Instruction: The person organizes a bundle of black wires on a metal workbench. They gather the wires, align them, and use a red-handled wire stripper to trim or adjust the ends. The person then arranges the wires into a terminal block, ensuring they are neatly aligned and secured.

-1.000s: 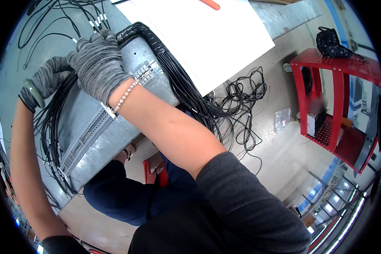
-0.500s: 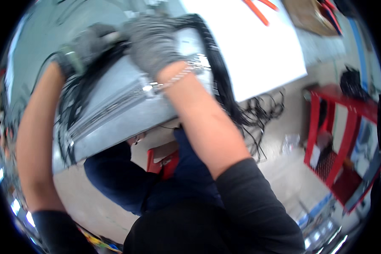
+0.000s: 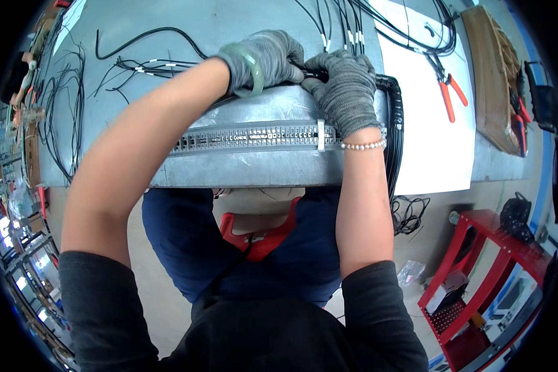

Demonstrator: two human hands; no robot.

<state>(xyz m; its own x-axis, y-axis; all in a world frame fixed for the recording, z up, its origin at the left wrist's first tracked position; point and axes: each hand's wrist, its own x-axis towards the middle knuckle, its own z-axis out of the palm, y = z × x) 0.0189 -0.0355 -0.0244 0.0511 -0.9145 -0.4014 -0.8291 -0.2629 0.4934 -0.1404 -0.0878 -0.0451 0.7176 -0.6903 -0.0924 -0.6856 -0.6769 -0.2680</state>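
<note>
A bundle of black cables [image 3: 395,133] runs along the far side of a terminal strip [image 3: 254,137], then bends down over the table's near edge on the right. My left hand [image 3: 266,57], in a grey knit glove with a pale green bangle over it, closes its fingers on the bundle. Close beside it, my right hand [image 3: 346,92], gloved alike and with a beaded bracelet at the wrist, grips the same bundle with curled fingers. The cable between my fingertips is mostly covered by the gloves. White-marked cable ends [image 3: 351,42] fan out beyond my right hand.
Orange-handled pliers [image 3: 449,99] lie on a white sheet [image 3: 431,158] at the right, near a cardboard box [image 3: 487,80]. Loose black wires [image 3: 62,118] spread over the metal table's [image 3: 242,173] left side. A red cart [image 3: 477,266] stands on the floor at right.
The view has turned, so the terminal strip now appears level instead of slanted. My hands have come closer together on the cables, and the motion blur is gone.
</note>
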